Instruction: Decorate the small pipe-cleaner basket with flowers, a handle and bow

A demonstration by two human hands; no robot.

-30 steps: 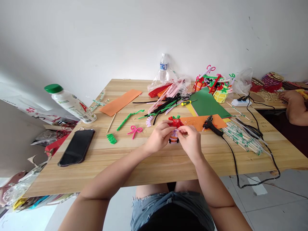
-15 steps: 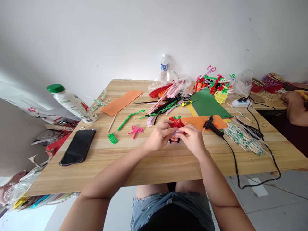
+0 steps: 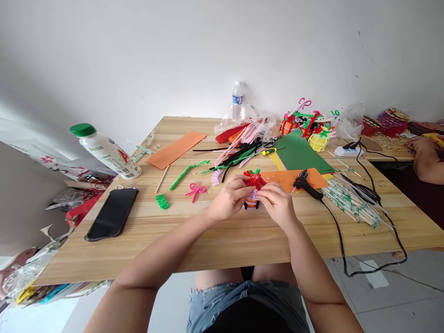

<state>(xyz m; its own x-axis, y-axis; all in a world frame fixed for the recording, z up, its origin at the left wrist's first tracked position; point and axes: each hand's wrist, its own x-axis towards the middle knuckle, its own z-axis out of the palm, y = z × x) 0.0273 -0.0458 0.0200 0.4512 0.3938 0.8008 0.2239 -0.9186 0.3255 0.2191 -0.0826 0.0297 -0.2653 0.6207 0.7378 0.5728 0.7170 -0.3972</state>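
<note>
A small craft piece [image 3: 251,202] with an orange, purple and black body and red fuzzy stems on top stands near the table's middle. My left hand [image 3: 231,198] pinches a light purple pipe cleaner [image 3: 253,194] at its front from the left. From the right, my right hand [image 3: 278,203] has its fingertips closed on the same purple piece. Just left lie a pink bow [image 3: 195,191], a green coil [image 3: 162,201], a long green twisted stem [image 3: 181,177] and a purple coil [image 3: 216,176].
A black glue gun [image 3: 307,185] rests on orange paper at right, its cord looping off the table edge. A phone [image 3: 113,213] and white bottle [image 3: 110,155] stand left. Pipe cleaners [image 3: 243,143] and a water bottle [image 3: 237,101] are behind. Another person's arm [image 3: 426,159] is far right.
Both hands remain at the craft piece, with slight finger movement around the purple pipe cleaner. The view has shifted slightly, and a bit more of the red top shows.
</note>
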